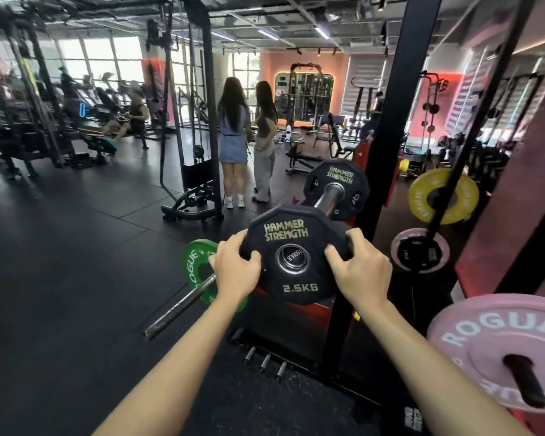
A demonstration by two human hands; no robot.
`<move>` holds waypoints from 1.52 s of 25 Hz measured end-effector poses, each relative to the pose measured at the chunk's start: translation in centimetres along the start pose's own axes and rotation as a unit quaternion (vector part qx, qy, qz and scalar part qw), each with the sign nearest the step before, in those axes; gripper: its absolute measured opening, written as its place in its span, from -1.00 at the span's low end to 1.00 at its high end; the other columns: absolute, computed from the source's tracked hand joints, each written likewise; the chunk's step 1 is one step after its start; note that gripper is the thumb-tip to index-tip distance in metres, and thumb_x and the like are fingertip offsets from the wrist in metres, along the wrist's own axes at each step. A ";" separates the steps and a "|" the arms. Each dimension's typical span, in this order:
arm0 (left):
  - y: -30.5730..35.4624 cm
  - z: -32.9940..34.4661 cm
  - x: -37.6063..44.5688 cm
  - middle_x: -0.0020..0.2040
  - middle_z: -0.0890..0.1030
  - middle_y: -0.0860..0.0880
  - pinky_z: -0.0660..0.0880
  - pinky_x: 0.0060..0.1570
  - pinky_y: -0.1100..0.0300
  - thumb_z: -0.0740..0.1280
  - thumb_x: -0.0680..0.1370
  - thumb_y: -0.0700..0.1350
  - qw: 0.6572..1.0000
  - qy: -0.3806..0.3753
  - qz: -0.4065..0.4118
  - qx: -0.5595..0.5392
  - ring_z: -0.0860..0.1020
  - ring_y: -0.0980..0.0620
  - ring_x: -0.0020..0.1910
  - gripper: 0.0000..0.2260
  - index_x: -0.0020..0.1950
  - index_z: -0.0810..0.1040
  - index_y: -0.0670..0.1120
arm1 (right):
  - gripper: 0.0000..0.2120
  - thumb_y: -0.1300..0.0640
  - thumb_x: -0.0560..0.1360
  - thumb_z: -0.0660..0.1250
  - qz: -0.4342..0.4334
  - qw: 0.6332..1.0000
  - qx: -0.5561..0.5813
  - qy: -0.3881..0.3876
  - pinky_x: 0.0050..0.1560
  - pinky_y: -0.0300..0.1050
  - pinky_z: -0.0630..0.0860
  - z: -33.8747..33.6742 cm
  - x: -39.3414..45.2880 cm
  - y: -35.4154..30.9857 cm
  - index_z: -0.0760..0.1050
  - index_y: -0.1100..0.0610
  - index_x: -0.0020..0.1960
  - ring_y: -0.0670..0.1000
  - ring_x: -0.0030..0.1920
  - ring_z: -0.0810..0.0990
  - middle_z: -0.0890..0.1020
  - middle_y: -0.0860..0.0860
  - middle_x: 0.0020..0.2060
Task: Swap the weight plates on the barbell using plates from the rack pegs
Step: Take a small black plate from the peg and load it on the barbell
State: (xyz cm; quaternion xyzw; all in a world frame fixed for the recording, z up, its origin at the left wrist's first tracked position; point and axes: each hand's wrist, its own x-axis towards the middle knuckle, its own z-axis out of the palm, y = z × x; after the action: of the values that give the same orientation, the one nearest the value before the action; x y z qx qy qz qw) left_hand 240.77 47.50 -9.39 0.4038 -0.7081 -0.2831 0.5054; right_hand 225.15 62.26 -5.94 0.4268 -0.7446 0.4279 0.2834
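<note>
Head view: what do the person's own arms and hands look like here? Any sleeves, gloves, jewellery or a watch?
Both forearms enter from the bottom edge bare, with no sleeve in view. The left hand and right hand wear no gloves, wraps or straps. No rings, bracelets or watch show on the fingers or wrists. Anything worn above the forearms lies outside the frame.
</note>
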 end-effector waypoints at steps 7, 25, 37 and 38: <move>0.6 1.2 2.8 0.05 0.61 0.10 0.16 0.25 0.01 0.34 0.49 -0.10 0.996 -0.082 0.005 0.021 0.41 -0.05 0.20 -0.59 0.34 0.52 0.10 | -0.69 -0.17 0.47 0.24 0.028 0.996 -0.083 -0.020 -0.38 -0.08 0.34 0.1 0.0 -0.2 0.37 0.10 -0.08 0.22 -0.32 0.58 0.58 0.01 -0.30; 0.2 -3.6 2.6 -0.03 0.59 0.19 0.27 0.15 0.01 0.32 0.49 0.28 0.986 -0.125 0.096 0.047 0.50 0.05 0.10 -0.63 0.19 0.51 0.12 | -0.37 -0.26 0.54 0.19 0.132 0.977 -0.141 -0.090 0.01 0.07 0.47 -1.7 -2.9 -4.6 0.32 0.21 0.38 0.21 0.23 0.48 0.49 0.17 0.22; -1.6 0.6 9.6 -0.27 0.48 0.13 0.37 0.03 -0.01 0.33 0.41 0.40 0.960 -0.184 0.209 0.026 0.47 0.03 -0.13 -0.54 0.06 0.50 0.06 | -0.50 -0.23 0.50 0.26 0.172 0.958 -0.231 -0.018 -0.15 0.08 0.43 1.8 0.0 -4.2 0.37 0.20 0.14 0.27 0.01 0.54 0.55 0.18 0.00; -1.6 1.0 10.0 -0.27 0.48 0.13 0.38 0.02 -0.02 0.33 0.41 0.40 0.957 -0.190 0.216 0.022 0.47 0.02 -0.13 -0.54 0.06 0.50 0.06 | -0.49 -0.23 0.51 0.25 0.174 0.956 -0.235 -0.020 -0.13 0.09 0.45 2.0 0.3 -4.1 0.37 0.21 0.15 0.27 0.02 0.54 0.55 0.18 0.01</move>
State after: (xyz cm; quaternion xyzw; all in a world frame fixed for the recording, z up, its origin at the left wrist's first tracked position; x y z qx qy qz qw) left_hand 238.67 38.10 -6.13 0.1908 -0.8677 -0.2230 0.4013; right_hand 228.53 59.26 -5.06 0.2203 -0.8922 0.2755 0.2819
